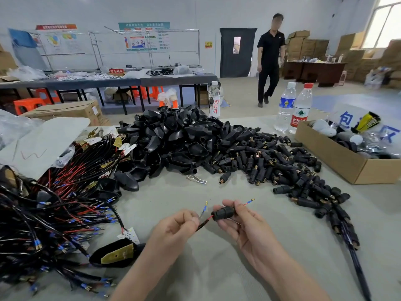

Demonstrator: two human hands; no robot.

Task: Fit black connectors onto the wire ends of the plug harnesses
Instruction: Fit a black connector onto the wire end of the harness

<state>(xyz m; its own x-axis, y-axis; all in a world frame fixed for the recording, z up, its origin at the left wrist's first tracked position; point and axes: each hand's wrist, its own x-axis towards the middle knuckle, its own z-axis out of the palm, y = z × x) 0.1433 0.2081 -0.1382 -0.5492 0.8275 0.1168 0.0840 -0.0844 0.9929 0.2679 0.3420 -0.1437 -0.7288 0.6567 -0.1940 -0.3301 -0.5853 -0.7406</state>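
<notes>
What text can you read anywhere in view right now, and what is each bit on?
"不合格区": red sign on the far table.
"凉白开", first character unsure: red print on the middle bottle.
"农夫山泉": red-label bottle.
"包" and "区": blue, on the white sign behind the cardboard box; middle hidden.
Wall posters, yellow notice, blue-label bottle: too blurred.

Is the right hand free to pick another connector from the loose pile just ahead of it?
Probably not yet. The right hand pinches a black connector with a red wire through it, so its fingers are taken. The pile itself lies open on the table, nothing between.
</notes>
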